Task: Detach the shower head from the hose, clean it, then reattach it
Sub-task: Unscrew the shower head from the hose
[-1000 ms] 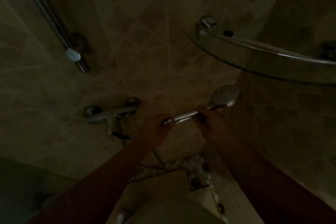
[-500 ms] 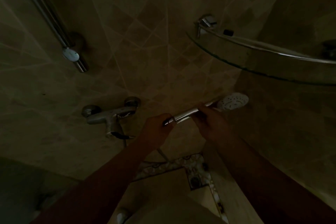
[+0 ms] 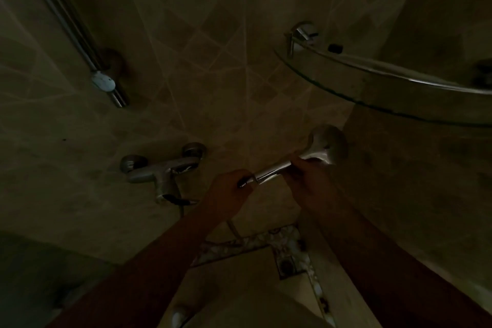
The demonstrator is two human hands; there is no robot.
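A: Where do we have the chrome handheld shower head (image 3: 323, 148)?

B: Between our hands, in front of the tiled corner. Its long axis rises from lower left to upper right, with the round head up at the right, just under the curved glass corner shelf (image 3: 372, 88).

A: And our grip?

B: Our right hand (image 3: 306, 184) is wrapped round the handle just below the head. Our left hand (image 3: 229, 192) pinches the handle's low end, where the dim flexible hose (image 3: 233, 226) seems to join; the joint itself is too dark to read.

A: Room to twist?

B: We judge yes: open space lies below and toward us. The chrome wall mixer tap (image 3: 162, 170) sits left, apart from our left hand.
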